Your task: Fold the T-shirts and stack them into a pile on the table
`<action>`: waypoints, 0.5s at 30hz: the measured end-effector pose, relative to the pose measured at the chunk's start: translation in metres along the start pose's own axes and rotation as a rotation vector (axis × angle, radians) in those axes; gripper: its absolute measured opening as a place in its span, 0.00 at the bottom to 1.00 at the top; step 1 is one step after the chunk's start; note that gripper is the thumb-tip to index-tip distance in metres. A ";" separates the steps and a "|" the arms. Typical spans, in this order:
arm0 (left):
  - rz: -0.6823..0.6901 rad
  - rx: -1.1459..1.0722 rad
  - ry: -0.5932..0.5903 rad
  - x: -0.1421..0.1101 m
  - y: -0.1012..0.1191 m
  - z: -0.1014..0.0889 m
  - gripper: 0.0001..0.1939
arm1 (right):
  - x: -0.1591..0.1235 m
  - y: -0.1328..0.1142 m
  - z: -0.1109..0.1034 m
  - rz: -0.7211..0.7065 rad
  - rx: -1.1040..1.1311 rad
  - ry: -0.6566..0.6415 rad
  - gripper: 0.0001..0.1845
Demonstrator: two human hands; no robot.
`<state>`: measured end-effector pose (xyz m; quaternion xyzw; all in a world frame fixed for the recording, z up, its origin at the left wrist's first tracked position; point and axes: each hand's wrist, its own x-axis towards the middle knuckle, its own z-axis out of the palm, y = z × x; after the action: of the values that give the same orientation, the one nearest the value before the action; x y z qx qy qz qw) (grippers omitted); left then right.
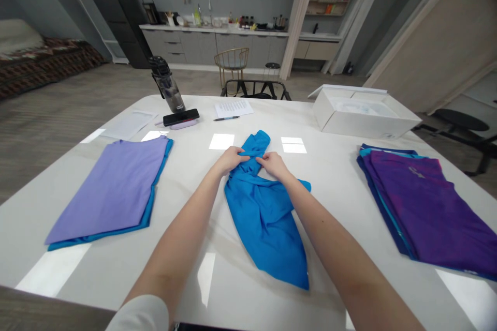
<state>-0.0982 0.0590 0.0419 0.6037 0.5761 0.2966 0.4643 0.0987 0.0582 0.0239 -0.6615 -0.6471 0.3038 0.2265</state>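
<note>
A bright blue shirt [267,222] lies crumpled on the white table in front of me, its wide part spread towards me and its far end bunched up. My left hand [232,159] pinches the cloth at the left of the bunched part. From the other side, my right hand [273,164] grips the same part between thumb and fingers. The two hands are close together, a small strip of cloth between them. Part of the shirt is hidden under my right forearm.
Folded lavender and blue clothes [112,181] lie at the left, a purple and blue stack [430,207] at the right. Further back are a water bottle [171,90], a phone [181,117], a pen [226,118], papers [233,107] and an open white box [349,120].
</note>
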 end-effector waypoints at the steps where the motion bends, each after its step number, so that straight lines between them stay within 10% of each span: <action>1: -0.005 -0.016 0.077 0.002 -0.001 -0.005 0.10 | 0.001 0.000 0.000 -0.002 0.005 0.008 0.13; 8: -0.001 -0.127 0.918 0.017 -0.026 -0.085 0.09 | -0.003 0.032 -0.030 -0.079 0.043 0.198 0.12; 15: -0.232 0.349 1.000 -0.006 -0.039 -0.111 0.26 | -0.009 0.068 -0.063 0.120 -0.218 0.113 0.13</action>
<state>-0.2146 0.0738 0.0513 0.3894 0.8303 0.3947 0.0561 0.1910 0.0515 0.0225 -0.7356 -0.6219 0.2072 0.1707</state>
